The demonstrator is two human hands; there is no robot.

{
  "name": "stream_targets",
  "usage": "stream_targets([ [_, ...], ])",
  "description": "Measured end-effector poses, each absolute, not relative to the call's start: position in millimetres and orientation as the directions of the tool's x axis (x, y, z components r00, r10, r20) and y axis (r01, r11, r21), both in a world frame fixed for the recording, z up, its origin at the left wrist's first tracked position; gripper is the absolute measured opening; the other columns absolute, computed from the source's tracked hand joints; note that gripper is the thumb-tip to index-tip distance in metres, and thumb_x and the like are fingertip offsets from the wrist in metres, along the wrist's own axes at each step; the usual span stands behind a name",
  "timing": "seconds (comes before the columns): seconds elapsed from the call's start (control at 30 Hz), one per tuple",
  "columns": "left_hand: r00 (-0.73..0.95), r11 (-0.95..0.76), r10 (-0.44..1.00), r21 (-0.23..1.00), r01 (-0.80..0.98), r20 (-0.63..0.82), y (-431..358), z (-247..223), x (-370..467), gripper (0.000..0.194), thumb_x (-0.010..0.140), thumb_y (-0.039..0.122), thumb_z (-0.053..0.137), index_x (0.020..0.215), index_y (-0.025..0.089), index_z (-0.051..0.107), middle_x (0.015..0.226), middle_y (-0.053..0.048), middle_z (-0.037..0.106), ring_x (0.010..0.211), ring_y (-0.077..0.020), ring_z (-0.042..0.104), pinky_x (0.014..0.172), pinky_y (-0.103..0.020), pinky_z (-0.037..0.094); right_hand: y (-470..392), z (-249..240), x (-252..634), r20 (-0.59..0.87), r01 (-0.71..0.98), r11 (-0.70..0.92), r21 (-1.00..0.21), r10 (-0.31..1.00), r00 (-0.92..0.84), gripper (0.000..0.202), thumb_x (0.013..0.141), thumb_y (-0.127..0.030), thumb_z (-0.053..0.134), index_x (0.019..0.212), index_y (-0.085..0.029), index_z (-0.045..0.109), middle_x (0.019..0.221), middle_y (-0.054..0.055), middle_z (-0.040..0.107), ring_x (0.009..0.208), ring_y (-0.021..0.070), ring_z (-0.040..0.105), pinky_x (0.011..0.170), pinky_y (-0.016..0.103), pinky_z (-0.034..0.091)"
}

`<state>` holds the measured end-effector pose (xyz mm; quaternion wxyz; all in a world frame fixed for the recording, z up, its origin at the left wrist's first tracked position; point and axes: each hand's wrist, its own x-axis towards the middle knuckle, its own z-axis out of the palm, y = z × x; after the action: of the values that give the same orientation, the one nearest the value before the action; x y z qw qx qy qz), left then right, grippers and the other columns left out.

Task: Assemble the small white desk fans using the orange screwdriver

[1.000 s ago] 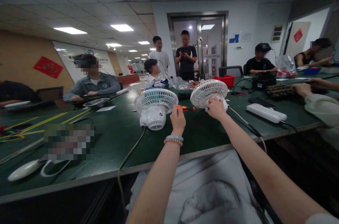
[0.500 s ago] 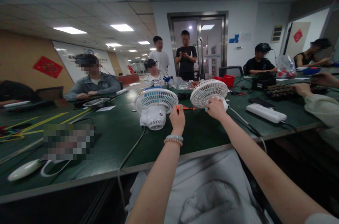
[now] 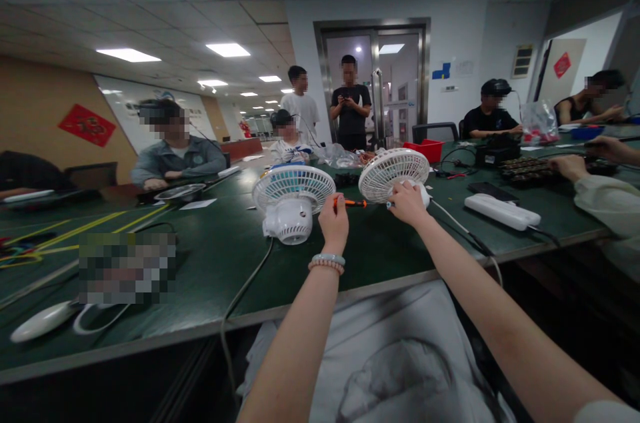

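Observation:
My left hand point(image 3: 334, 218) is closed around an orange screwdriver point(image 3: 356, 203), whose shaft points right. Just left of that hand stands a white fan point(image 3: 289, 220), with its motor housing towards me and its round grille facing away. A second white fan point(image 3: 393, 173) is tilted on the table to the right. Curled over its rear housing is my right hand point(image 3: 409, 202), which covers much of that part. Something small and bluish shows at the right fingertips, too small to name.
On the green table point(image 3: 200, 276) are a white power strip point(image 3: 503, 211), a dark phone point(image 3: 493, 192), a red bin point(image 3: 425, 151) and cables. A pixelated object point(image 3: 127, 270) lies at the left. A co-worker's hand point(image 3: 570, 165) is at the right; several people are around.
The view has shifted very slightly. Both hands keep almost the same place, with the screwdriver still in my left hand and my right hand still at the fan.

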<state>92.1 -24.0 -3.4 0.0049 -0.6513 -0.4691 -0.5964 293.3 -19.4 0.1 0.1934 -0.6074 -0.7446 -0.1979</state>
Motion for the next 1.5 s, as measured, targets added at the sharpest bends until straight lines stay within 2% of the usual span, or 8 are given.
stream_targets([
  [0.23, -0.156, -0.584, 0.608, 0.571, 0.577, 0.779, -23.8, -4.0, 92.3, 0.028, 0.086, 0.032, 0.035, 0.096, 0.018, 0.057, 0.095, -0.006, 0.062, 0.088, -0.0166, 0.056, 0.08, -0.03, 0.042, -19.8, -0.1, 293.0, 0.539, 0.981, 0.184, 0.062, 0.821, -0.188, 0.024, 0.08, -0.034, 0.047, 0.088, -0.024, 0.068, 0.111, 0.008, 0.052, 0.102, 0.0263, 0.038, 0.08, 0.04, 0.03],
  [0.5, -0.183, -0.614, 0.607, 0.602, 0.511, 0.774, -19.6, -7.9, 91.2, 0.027, 0.084, 0.022, 0.032, 0.089, 0.018, 0.059, 0.082, -0.004, 0.062, 0.084, -0.0156, 0.057, 0.077, -0.029, 0.043, -19.9, 0.4, 292.1, 0.522, 0.984, 0.168, 0.059, 0.835, -0.174, 0.024, 0.08, -0.033, 0.047, 0.087, -0.024, 0.069, 0.112, 0.009, 0.052, 0.103, 0.0267, 0.038, 0.081, 0.04, 0.03],
  [0.77, -0.199, -0.578, 0.621, 0.615, 0.536, 0.758, -19.8, -7.9, 92.1, 0.025, 0.085, 0.027, 0.034, 0.089, 0.018, 0.057, 0.076, -0.002, 0.061, 0.074, -0.0142, 0.057, 0.071, -0.027, 0.043, -17.5, -1.4, 292.9, 0.547, 0.983, 0.172, 0.067, 0.817, -0.181, 0.023, 0.08, -0.033, 0.048, 0.086, -0.024, 0.069, 0.11, 0.008, 0.053, 0.102, 0.0263, 0.038, 0.08, 0.04, 0.03],
  [0.97, -0.209, -0.532, 0.611, 0.591, 0.606, 0.764, -19.4, -7.9, 91.6, 0.025, 0.087, 0.031, 0.034, 0.087, 0.019, 0.056, 0.082, -0.004, 0.062, 0.075, -0.0148, 0.056, 0.071, -0.027, 0.041, -19.0, 0.0, 292.6, 0.528, 0.983, 0.17, 0.063, 0.83, -0.178, 0.024, 0.08, -0.034, 0.048, 0.088, -0.025, 0.069, 0.112, 0.009, 0.052, 0.103, 0.0266, 0.038, 0.081, 0.04, 0.029],
  [1.13, -0.211, -0.493, 0.624, 0.589, 0.64, 0.752, -19.8, -7.3, 91.8, 0.029, 0.087, 0.036, 0.033, 0.084, 0.019, 0.055, 0.075, -0.003, 0.059, 0.067, -0.0146, 0.053, 0.065, -0.026, 0.038, -18.9, -0.2, 293.3, 0.535, 0.983, 0.176, 0.059, 0.825, -0.18, 0.024, 0.08, -0.035, 0.049, 0.087, -0.024, 0.069, 0.111, 0.008, 0.052, 0.103, 0.0264, 0.038, 0.081, 0.04, 0.029],
  [1.5, -0.202, -0.494, 0.636, 0.594, 0.635, 0.745, -19.9, -6.9, 92.6, 0.03, 0.088, 0.039, 0.032, 0.082, 0.019, 0.054, 0.074, -0.002, 0.057, 0.067, -0.0146, 0.052, 0.064, -0.026, 0.036, -19.0, -0.3, 293.4, 0.526, 0.983, 0.176, 0.053, 0.832, -0.177, 0.024, 0.08, -0.034, 0.047, 0.087, -0.024, 0.068, 0.111, 0.008, 0.052, 0.103, 0.026, 0.037, 0.08, 0.039, 0.029],
])
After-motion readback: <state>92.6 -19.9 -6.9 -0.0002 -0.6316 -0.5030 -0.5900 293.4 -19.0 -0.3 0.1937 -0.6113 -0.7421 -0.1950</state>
